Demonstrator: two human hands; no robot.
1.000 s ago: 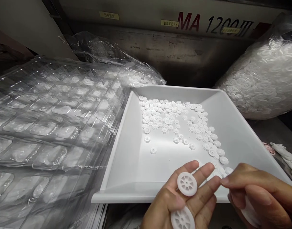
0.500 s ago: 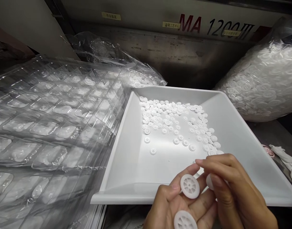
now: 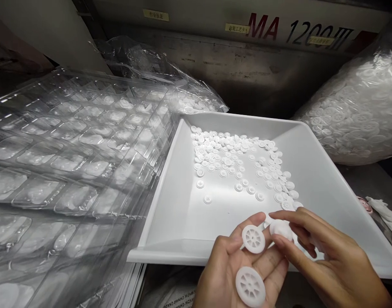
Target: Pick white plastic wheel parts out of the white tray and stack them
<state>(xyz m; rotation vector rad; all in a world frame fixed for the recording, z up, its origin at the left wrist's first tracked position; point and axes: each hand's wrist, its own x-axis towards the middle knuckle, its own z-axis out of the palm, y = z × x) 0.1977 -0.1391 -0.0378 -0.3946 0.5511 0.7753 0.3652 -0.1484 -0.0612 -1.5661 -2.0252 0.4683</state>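
Palm up over the tray's front edge, my left hand is curled around two white spoked plastic discs. One spoked disc stands between thumb and fingers; a second disc lies lower in the palm. Beside the left fingertips, my right hand pinches another white disc, its face partly covered by thumb and forefinger. Beneath the hands sits a white tray with many small white spoked discs scattered across its back and right side.
Stacked clear plastic blister trays fill the left side. A bulging clear bag of white parts stands at the right, and another open bag lies behind the tray. A machine panel closes off the back. A white glove lies far right.
My right hand has turned and opened out slightly, bringing its pinched disc more into view. The palm disc shows more fully. The whole view has shifted a little.
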